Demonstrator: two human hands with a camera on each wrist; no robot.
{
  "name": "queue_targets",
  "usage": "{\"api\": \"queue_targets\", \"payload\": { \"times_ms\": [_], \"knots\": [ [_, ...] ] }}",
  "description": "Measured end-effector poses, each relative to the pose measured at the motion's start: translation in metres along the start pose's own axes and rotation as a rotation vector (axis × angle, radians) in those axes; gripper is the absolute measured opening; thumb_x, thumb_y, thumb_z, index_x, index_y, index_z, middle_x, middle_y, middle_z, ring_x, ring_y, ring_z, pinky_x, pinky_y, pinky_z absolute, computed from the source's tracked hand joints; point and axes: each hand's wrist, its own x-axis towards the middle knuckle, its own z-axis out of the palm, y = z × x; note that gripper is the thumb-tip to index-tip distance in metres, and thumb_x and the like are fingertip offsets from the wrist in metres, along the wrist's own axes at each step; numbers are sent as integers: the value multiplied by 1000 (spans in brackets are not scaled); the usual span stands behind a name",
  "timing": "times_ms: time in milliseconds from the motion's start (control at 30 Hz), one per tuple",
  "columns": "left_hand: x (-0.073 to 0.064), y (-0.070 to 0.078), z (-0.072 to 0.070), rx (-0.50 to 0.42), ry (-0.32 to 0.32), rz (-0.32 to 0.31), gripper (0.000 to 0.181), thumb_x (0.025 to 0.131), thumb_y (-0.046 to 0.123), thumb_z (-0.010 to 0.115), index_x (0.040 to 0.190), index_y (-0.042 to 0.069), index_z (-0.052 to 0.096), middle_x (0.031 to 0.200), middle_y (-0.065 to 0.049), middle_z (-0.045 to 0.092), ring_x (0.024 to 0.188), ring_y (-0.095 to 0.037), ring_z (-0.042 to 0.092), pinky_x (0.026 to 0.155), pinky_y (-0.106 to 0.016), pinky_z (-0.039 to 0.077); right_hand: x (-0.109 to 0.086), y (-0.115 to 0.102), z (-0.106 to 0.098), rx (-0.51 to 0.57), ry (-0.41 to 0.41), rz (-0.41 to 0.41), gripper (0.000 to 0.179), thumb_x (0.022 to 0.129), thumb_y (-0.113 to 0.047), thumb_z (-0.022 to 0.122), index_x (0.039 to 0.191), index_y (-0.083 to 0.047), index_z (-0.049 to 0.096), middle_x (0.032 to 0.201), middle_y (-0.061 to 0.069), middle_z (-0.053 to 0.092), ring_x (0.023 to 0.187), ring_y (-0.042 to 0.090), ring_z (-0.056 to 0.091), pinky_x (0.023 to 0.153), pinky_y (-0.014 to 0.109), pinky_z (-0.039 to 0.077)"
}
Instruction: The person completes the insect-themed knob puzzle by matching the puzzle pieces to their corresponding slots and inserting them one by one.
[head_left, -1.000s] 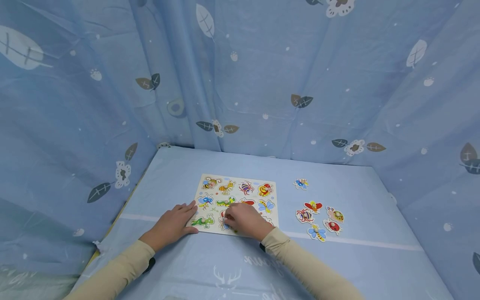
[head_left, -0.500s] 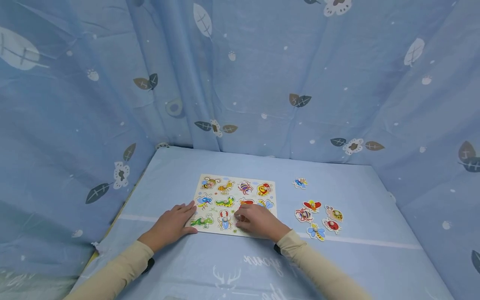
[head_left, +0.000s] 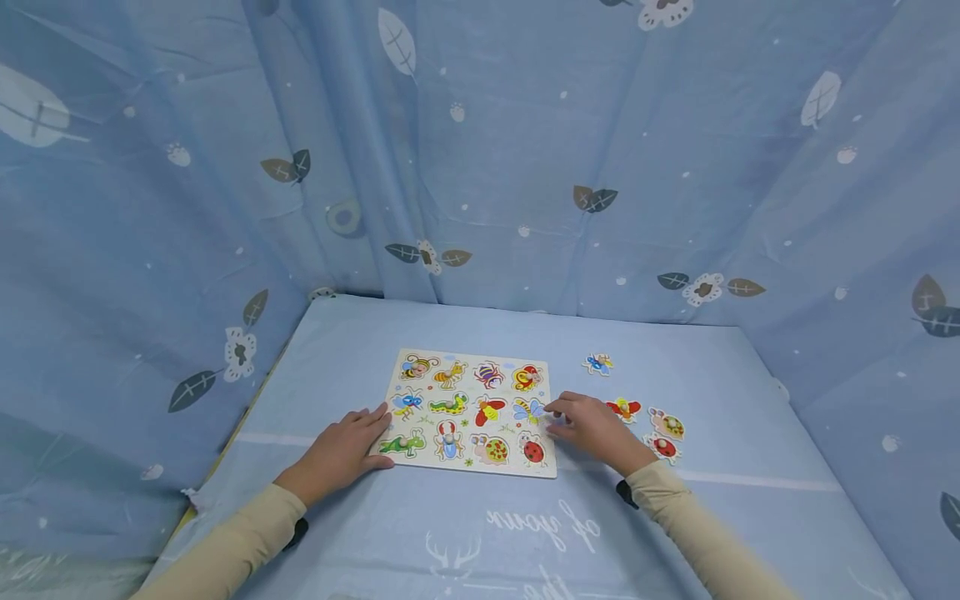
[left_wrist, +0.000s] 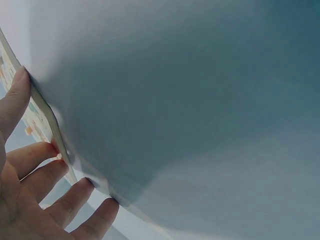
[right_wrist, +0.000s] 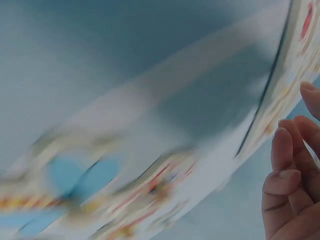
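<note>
The wooden insect puzzle board (head_left: 431, 467) lies flat on the cloth. My left hand (head_left: 333, 450) rests at its left edge, thumb and fingers spread; in the left wrist view the thumb and fingertips touch or lie close to the rim. A stag beetle piece (head_left: 448, 442) and a green grasshopper piece (head_left: 402, 444) with knobs sit in the bottom row. My right hand (head_left: 592, 425) is by the board's right edge, fingers loosely bent and nothing held. In the right wrist view a dragonfly piece (right_wrist: 75, 185) and a spider piece (right_wrist: 160, 192), both blurred, lie near it; the hand hides them from the head view.
Right of the board lie loose pieces: a red-winged fly (head_left: 625, 409), a snail (head_left: 666, 423), a ladybug (head_left: 662, 447) and, farther back, a blue fly (head_left: 598, 364). Patterned blue curtains (head_left: 495, 167) rise behind and beside the cloth-covered table (head_left: 465, 325).
The right hand has moved right from over the stag beetle to beyond the board's right edge, uncovering the board's lower right pictures. The left hand has stayed at the left edge.
</note>
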Motion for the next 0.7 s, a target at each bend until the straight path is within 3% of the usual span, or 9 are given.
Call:
{"api": "queue_targets", "payload": {
  "times_ms": [267,400,533,700],
  "knots": [
    [1,-2,2,7,-1,1,79,92,49,73,151,2,51,160,-16,47,140,-44,50,102,-61,51,-31,50,-15,-23,52,101,26,88,-20,84,111,-9,79,97,-1,73,79,7,64,68,29,55],
    [1,-2,2,6,-7,1,79,92,49,73,151,2,51,160,-16,47,141,-44,50,102,-61,51,-41,69,-15,-4,50,141,15,90,-19,82,103,-11,80,88,-5,68,75,6,59,65,27,51],
    [1,-2,2,7,-9,1,79,92,49,73,152,2,51,160,-16,47,141,-44,50,102,-61,51,-47,80,-12,40,35,173,7,89,-16,82,96,-15,80,82,-9,67,73,5,57,65,25,49],
    [2,-2,3,7,-8,-2,79,92,50,72,152,2,51,161,-15,47,141,-43,50,101,-62,51,-49,84,-8,71,44,167,12,88,-12,83,99,-14,81,84,-9,71,74,5,58,67,26,51]
  ]
}}
